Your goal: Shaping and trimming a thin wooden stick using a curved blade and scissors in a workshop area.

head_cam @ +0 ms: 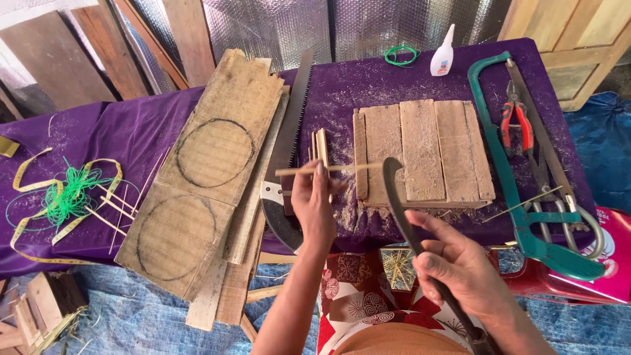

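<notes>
— Purple cloth [131, 131] covers the worktable, dusted with sawdust, and silver foil sheeting and leaning planks stand behind it. What sits at the middle?

— A small wooden block of four slats [424, 152], side by side. Everything else I'll place from that block.

— Where are the hands?

— The left hand [314, 209] is just left of the block's near corner, thumb and fingers pinched shut on a thin bamboo stick [328, 169] that runs level across the block's left edge. The right hand [463, 269] is nearer the person than the block, fingers wrapped tight round the dark handle of a curved knife [401, 210]; its hooked blade tip reaches the stick at the block's near left side.

— And left of the block?

— A few short bamboo strips [321, 146] just beside it, then a hand saw [289, 141] lying lengthwise, then a wide board with two pencilled circles [210, 171]. Well beyond that, a tangle of green cord [69, 194] on a yellow tape measure [29, 172].

— To the right?

— A green-framed hacksaw [519, 197] just beside the block, with red-handled pliers [514, 119] inside its frame. Past the hacksaw's handle, a pink package [614, 253] with a white round patch at the table's corner.

— Behind the block?

— A white glue bottle [443, 56] with a pointed nozzle and a blue label, and left of it a small loop of green wire [401, 54].
</notes>
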